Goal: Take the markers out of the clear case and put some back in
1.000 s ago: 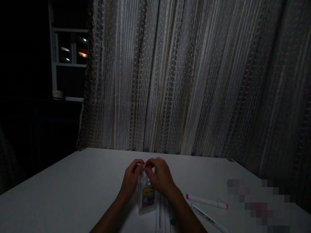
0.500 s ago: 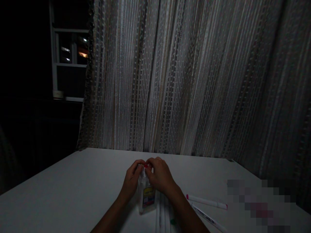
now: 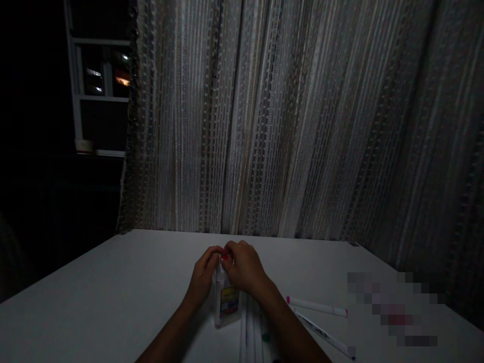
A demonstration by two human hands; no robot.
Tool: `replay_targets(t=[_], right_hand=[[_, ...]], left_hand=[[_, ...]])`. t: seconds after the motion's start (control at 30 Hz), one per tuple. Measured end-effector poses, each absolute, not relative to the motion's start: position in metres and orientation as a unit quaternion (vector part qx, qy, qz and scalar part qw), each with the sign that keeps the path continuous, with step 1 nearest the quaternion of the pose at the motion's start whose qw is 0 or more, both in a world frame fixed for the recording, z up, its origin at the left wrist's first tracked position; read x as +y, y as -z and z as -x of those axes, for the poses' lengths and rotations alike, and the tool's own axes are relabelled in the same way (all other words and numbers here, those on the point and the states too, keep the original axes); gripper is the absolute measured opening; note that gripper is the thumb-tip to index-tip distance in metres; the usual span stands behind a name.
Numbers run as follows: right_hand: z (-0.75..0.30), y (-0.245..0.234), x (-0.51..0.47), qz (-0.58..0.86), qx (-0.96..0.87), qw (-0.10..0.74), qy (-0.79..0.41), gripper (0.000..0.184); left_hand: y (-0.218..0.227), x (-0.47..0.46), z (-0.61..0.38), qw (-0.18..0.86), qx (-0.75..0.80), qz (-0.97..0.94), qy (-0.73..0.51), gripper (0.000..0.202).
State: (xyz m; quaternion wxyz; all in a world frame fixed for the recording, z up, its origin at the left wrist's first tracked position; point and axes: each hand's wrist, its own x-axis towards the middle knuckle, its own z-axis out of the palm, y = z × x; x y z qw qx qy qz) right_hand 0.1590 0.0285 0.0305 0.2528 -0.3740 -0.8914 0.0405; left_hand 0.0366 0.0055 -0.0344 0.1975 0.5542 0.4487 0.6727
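A clear bottle (image 3: 218, 305) with a yellow and dark label stands upright on the white table. At its top is a small red cap (image 3: 224, 256). My left hand (image 3: 204, 275) pinches the bottle's top from the left, fingertips at the cap. From the right, my right hand (image 3: 244, 264) has its fingers closed around the same red cap. The fingertips of both hands meet there and partly hide it. Several white markers (image 3: 249, 333) lie side by side just right of the bottle, partly behind my right forearm.
A marker with pink ends (image 3: 317, 306) and a white marker with dark print (image 3: 321, 333) lie to the right. Farther right, a patch of the table (image 3: 397, 312) is blurred out. A striped curtain (image 3: 245, 126) hangs behind the table (image 3: 113, 292); a dark window is at left.
The whole view has shifted slightly. Both hands remain at the bottle's top, with the right fingers shifted a little around the red cap. The bottle still stands on the table.
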Motion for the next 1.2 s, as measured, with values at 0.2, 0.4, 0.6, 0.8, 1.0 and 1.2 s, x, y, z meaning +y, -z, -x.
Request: replay_targets(t=[0.2,0.4,0.6,0.8,1.0,1.2], right_hand=[[-0.158,-0.030,0.028,0.382,-0.888,0.254,-0.037,0.017],[-0.159,-0.029,0.027,0.380,-0.890,0.249,-0.032,0.018],[-0.158,-0.031,0.028,0.383,-0.892,0.240,-0.018,0.019],[-0.157,-0.039,0.026,0.390,-0.898,0.204,-0.005,0.022],[-0.155,-0.038,0.028,0.387,-0.902,0.191,0.004,0.022],[-0.153,-0.040,0.029,0.380,-0.905,0.190,-0.006,0.023]], left_hand=[[0.037,0.008,-0.036,0.199,0.455,-0.548,-0.673,0.033],[0.038,0.009,-0.037,0.204,0.457,-0.543,-0.675,0.037],[0.039,0.009,-0.037,0.205,0.447,-0.549,-0.676,0.040],[0.038,0.008,-0.038,0.202,0.446,-0.547,-0.679,0.041],[0.043,0.011,-0.036,0.208,0.435,-0.549,-0.683,0.042],[0.042,0.011,-0.034,0.219,0.439,-0.552,-0.674,0.047]])
